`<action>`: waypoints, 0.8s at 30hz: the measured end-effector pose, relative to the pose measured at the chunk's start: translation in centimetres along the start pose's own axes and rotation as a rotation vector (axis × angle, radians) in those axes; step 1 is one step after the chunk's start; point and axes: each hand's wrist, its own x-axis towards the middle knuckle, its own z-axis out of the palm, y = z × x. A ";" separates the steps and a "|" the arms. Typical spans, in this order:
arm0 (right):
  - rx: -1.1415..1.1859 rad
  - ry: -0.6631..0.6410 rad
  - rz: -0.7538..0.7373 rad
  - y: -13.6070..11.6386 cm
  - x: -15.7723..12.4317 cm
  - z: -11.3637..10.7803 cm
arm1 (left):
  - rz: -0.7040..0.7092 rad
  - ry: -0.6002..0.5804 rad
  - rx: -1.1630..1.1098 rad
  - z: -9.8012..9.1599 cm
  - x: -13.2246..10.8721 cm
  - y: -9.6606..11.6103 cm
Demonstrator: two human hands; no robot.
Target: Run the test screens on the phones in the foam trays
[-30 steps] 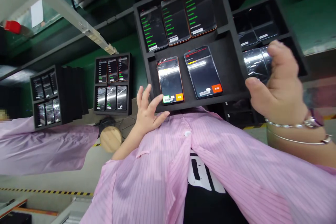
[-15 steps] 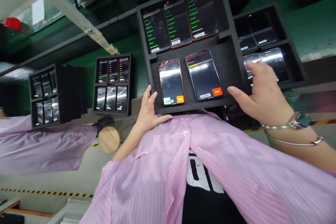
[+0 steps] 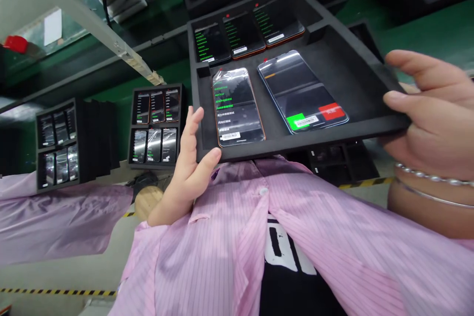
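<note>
A black foam tray [image 3: 274,144] is tilted in front of me, its right side raised. My left hand [image 3: 195,160] grips its near left corner, thumb on the front rim. My right hand [image 3: 437,113] clasps the near right corner, with some fingers hidden beneath. Three smartphones with green text lists lie in the far row, one of them a phone [image 3: 244,34] in the middle. In the near row are an orange-edged smartphone [image 3: 239,106] with a list on screen and a blue-edged smartphone [image 3: 301,91] showing green and red buttons.
To the left, another phone tray [image 3: 130,126] and a stack of trays [image 3: 89,158] stand on the green bench. A metal post [image 3: 107,29] slants above them. A wooden stool [image 3: 146,202] and a co-worker's pink sleeve [image 3: 66,212] are at lower left. More trays lie behind.
My right hand has moved right and taken hold of the tray's corner. The tray's right side has risen. The near phones' screens have changed; the left one now shows a list.
</note>
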 end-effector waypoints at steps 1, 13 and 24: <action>0.034 -0.011 -0.003 0.2 0.0 0.2 | -0.016 -0.018 0.034 -0.2 -0.1 0.6; -0.430 -0.158 -0.407 8.2 -0.3 2.5 | 0.075 -0.041 0.046 6.2 -3.0 -7.8; -0.680 -0.439 -0.731 4.7 -1.6 5.2 | 0.036 -0.085 0.249 5.5 -2.2 -6.9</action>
